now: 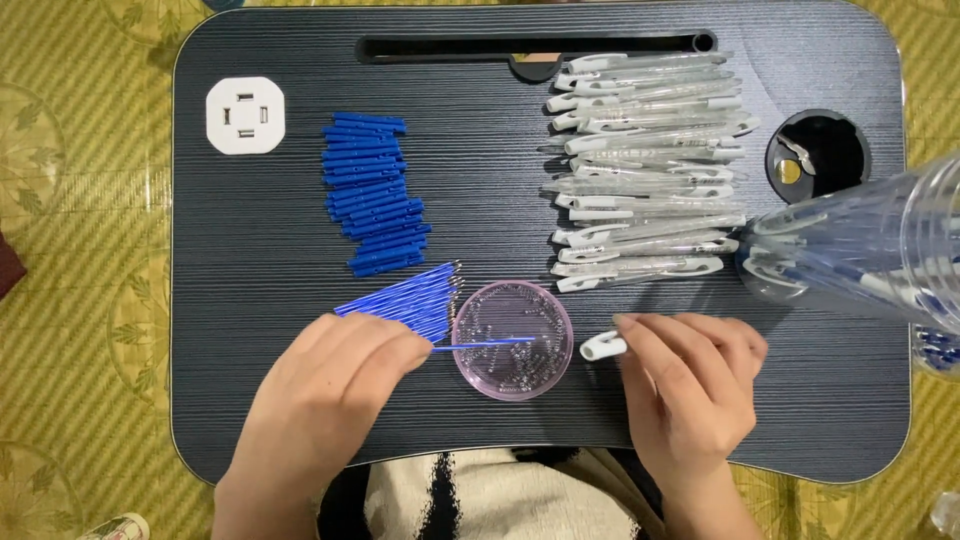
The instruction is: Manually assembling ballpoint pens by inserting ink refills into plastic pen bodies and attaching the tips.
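Left hand [330,385]: closed in a pinch on a thin blue refill [485,343], which I see lying level with its tip over the pink dish [513,340].
Right hand [690,385]: fingers curled down on a white pen cap [602,346], which pokes out just right of the dish; I cannot tell whether more of the pen lies beneath the palm.
Pink dish: round, shallow, translucent, at the front middle of the bench [260,300], holding many tiny clear beads or springs, too small for me to tell which.
Loose refills [410,295]: a fanned blue bundle touching the dish's left edge, just above the left hand.
Blue end pieces [375,205]: short sticks stacked in a column, left of centre.
Clear pen barrels [650,165]: white-clipped, piled in rows right of centre.
Clear cup [870,250]: tipped on its side at the right edge, holding assembled pens.
White socket block [245,115]: far left corner.
Cup recess [818,155]: dark, round, far right, with small bits inside.
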